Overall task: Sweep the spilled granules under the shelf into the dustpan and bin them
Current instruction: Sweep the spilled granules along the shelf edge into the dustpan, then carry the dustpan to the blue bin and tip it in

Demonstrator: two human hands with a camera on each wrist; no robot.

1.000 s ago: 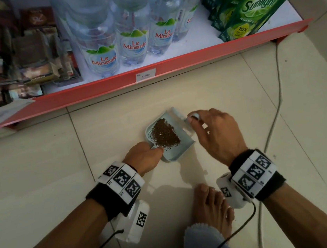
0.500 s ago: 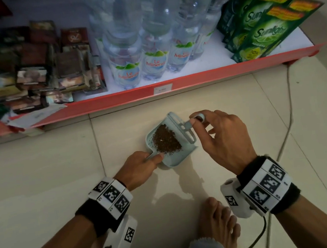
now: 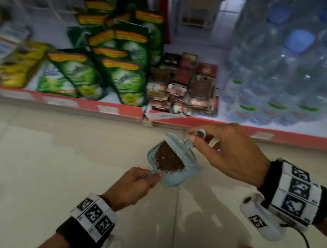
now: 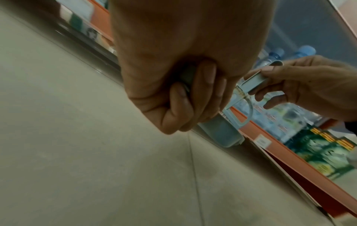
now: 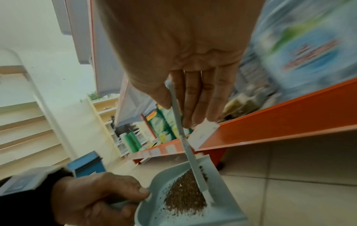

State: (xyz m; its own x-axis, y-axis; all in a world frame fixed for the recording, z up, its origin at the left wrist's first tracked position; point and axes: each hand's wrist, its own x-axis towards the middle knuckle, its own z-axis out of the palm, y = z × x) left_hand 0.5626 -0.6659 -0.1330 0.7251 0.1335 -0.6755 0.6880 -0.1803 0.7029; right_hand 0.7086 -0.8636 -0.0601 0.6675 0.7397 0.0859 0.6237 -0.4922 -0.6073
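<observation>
A pale blue dustpan (image 3: 173, 184) hangs above the tiled floor, with a heap of brown granules (image 3: 168, 160) in it. My left hand (image 3: 152, 176) grips its handle, fingers (image 4: 201, 91) curled round it. My right hand (image 3: 193, 138) pinches the handle of a small pale brush (image 3: 179, 148), whose head lies across the pan against the granules. From the right wrist, the brush handle (image 5: 176, 114) runs down from my fingers to the granules (image 5: 185, 194) in the dustpan (image 5: 222, 214). The pan's underside (image 4: 222, 133) shows below my left fist.
A red-edged bottom shelf (image 3: 116, 111) runs diagonally behind the pan, holding green pouches (image 3: 124, 77), dark packets (image 3: 185, 88) and water bottles (image 3: 286, 81). A blue box-like thing (image 5: 86, 165) stands on the floor to the left. Cream tiles (image 3: 42, 178) lie under and around my hands.
The dustpan has come up off the floor in my left hand, the brush staying on the granules. My head view has swung left, so the shelf now runs diagonally.
</observation>
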